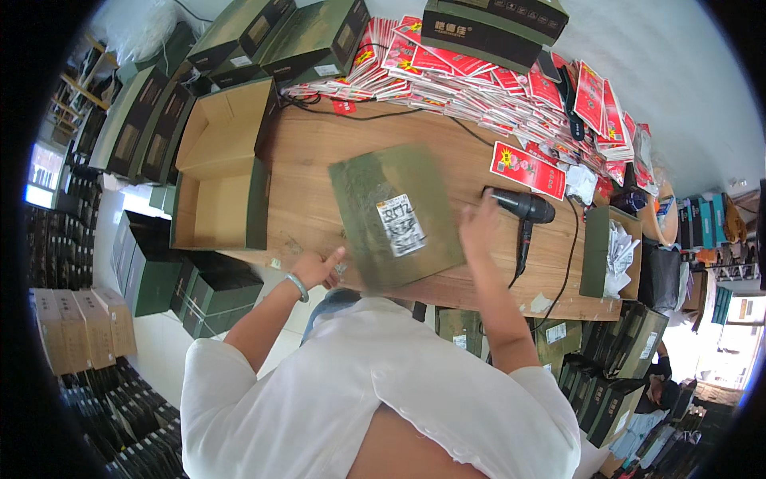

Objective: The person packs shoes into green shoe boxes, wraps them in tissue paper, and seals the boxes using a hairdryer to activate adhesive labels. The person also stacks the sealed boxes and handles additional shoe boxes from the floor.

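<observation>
An olive-green rectangular package (359, 191) lies on the wooden table in front of me, turned slightly, with a white printed label (400, 225) on its top face. My left hand (317, 269), a pale bracelet at its wrist, is beside the package's lower left edge. Its index finger and thumb reach out, with no object clearly held. At the package's right edge is my right hand (480, 230), smeared by motion, so I cannot make out its fingers or whether they touch the package. Just beyond that hand rests a black hair dryer (523, 206).
An open green box (219, 199) with a brown inside stands at the left. Red printed cards (479, 88) are heaped along the back, below a dark box (487, 36). Cables (367, 117) cross the wooden table (303, 152). A small box of papers (594, 251) sits right.
</observation>
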Demonstrator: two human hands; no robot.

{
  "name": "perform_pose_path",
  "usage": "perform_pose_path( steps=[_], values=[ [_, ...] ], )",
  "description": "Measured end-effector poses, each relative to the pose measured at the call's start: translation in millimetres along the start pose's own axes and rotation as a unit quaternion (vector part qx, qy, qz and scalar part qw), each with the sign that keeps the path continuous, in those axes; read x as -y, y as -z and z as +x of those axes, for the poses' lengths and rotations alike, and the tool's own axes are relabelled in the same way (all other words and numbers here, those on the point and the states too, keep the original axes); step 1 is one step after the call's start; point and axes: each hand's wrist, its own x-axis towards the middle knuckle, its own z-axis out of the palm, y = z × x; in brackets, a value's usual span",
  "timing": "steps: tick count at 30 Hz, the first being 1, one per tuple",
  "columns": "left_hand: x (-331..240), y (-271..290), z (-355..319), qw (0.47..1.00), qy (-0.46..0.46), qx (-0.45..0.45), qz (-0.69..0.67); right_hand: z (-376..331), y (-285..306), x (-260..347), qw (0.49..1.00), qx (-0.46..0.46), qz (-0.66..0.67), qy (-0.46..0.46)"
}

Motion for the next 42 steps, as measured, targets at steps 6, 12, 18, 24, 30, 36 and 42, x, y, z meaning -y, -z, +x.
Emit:
perform_pose_path(
  steps=[6, 12, 18, 24, 30, 36, 42],
  values=[
    [116, 27, 145, 0.896, -0.108, -0.41, -0.131, -35, -15, -47, 0.987, -0.029, 0.1, -0.122],
    [49, -42, 120, 0.94, -0.03, -0.113, -0.321, -72, -3, -98, 0.758, 0.178, 0.517, -0.357],
    [35, -26, 114, 0.937, -0.089, 0.019, -0.337, -88, 13, -81, 0.769, 0.29, 0.37, -0.433],
    [-25, 56, 47, 0.956, -0.137, -0.007, -0.258, -57, 92, -46, 0.854, 0.251, 0.299, -0.344],
    [-68, 63, 24, 0.835, -0.347, -0.113, -0.412, -25, 103, 19, 0.846, 0.021, 0.516, -0.132],
    [26, -4, 116, 0.906, -0.296, -0.283, -0.106, -19, 21, -11, 0.96, 0.051, 0.272, -0.045],
    [53, -26, 128, 0.959, -0.177, -0.219, -0.022, -60, 1, 13, 0.983, 0.113, -0.038, 0.143]
  ],
)
